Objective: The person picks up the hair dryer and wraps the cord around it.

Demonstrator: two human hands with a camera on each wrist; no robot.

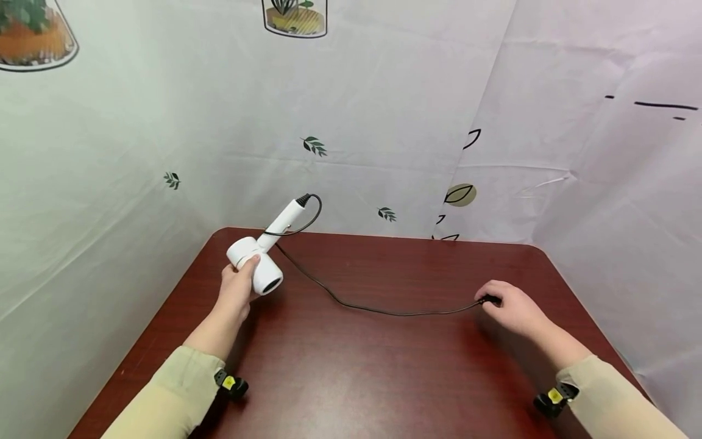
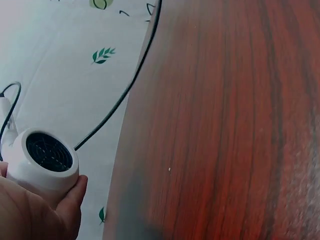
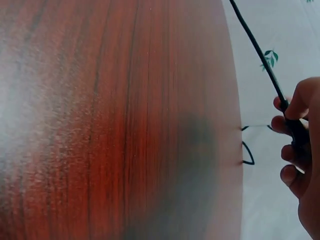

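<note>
My left hand (image 1: 237,288) grips the head of a white hair dryer (image 1: 267,271), thumb on top, above the left part of the table. The dryer's handle points up and away to the right. In the left wrist view the dark grille (image 2: 49,151) at one end of the head shows. A black power cord (image 1: 378,312) leaves the handle's end, loops round the handle and stretches across to the right. My right hand (image 1: 512,308) pinches the cord's black plug (image 3: 296,131) between thumb and fingers; the fingers partly hide the plug.
The dark red wooden table (image 1: 384,378) lies beneath both hands. A white printed sheet (image 1: 362,103) hangs behind it and along the sides. Each sleeve has a black wrist camera (image 1: 230,383) at its cuff.
</note>
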